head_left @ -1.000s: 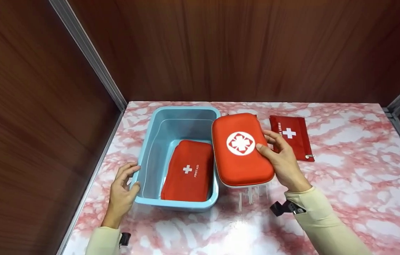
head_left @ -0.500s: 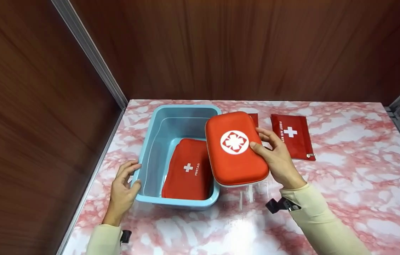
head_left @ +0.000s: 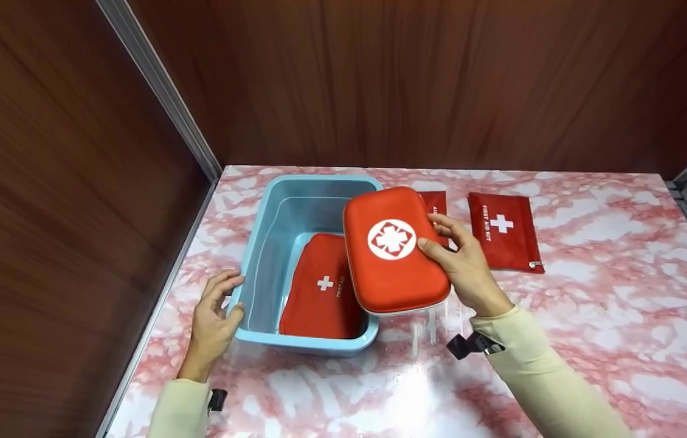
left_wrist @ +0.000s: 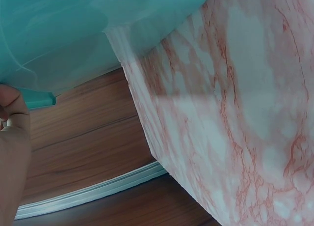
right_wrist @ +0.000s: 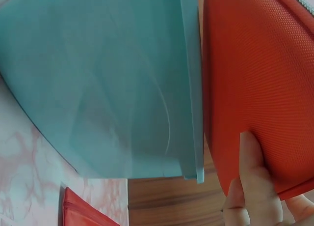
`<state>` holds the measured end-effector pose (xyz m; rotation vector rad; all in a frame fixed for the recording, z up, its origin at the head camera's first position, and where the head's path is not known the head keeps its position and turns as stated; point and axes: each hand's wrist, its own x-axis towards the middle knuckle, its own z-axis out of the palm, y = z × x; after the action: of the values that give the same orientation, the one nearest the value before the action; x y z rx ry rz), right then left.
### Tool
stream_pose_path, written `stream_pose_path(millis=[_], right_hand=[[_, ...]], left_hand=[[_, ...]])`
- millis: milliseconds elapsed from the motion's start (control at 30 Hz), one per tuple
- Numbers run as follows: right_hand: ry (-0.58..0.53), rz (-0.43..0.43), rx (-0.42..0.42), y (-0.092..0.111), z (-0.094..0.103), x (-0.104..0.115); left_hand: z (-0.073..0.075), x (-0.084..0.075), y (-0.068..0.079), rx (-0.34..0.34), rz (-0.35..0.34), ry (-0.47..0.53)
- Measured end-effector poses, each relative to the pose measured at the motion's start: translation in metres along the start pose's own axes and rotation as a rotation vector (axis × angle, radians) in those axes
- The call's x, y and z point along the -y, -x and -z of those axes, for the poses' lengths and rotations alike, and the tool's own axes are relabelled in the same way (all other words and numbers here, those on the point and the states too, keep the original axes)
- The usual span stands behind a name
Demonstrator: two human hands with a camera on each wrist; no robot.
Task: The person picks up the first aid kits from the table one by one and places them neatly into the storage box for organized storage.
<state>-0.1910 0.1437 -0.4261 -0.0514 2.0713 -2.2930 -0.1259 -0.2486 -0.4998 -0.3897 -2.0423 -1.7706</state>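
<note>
My right hand [head_left: 468,271] grips an orange-red hard first aid case [head_left: 401,286] by its right side, thumb on top and fingers underneath. The case is tilted above the right rim of a light blue plastic tub [head_left: 258,243]. In the right wrist view, fingers [right_wrist: 257,186] press the underside of the case [right_wrist: 260,88] beside the tub's rim [right_wrist: 194,88]. At the tub's left rim, my left hand [head_left: 213,319] holds the edge between thumb and fingers. Inside the tub lies a red first aid pouch [head_left: 313,310], its right part hidden by the case.
A flat red first aid kit pouch [head_left: 507,243] with a zip lies to the right on the marbled table [head_left: 611,292]. Another red pouch [head_left: 434,199] shows partly behind the case. Brown wood-grain panels [head_left: 410,85] enclose the back and left.
My right hand has carried the first aid case leftward over the tub's right rim, uncovering part of the red pouch behind it. My left hand keeps its hold on the rim.
</note>
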Motion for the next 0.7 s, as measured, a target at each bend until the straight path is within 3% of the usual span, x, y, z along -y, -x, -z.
stream_pose_path(millis=[700], right_hand=[[0.023,0.018,0.064,-0.005,-0.032,-0.001]], left_hand=[[-0.001,0.000,0.001,0.002,-0.010,0.012]])
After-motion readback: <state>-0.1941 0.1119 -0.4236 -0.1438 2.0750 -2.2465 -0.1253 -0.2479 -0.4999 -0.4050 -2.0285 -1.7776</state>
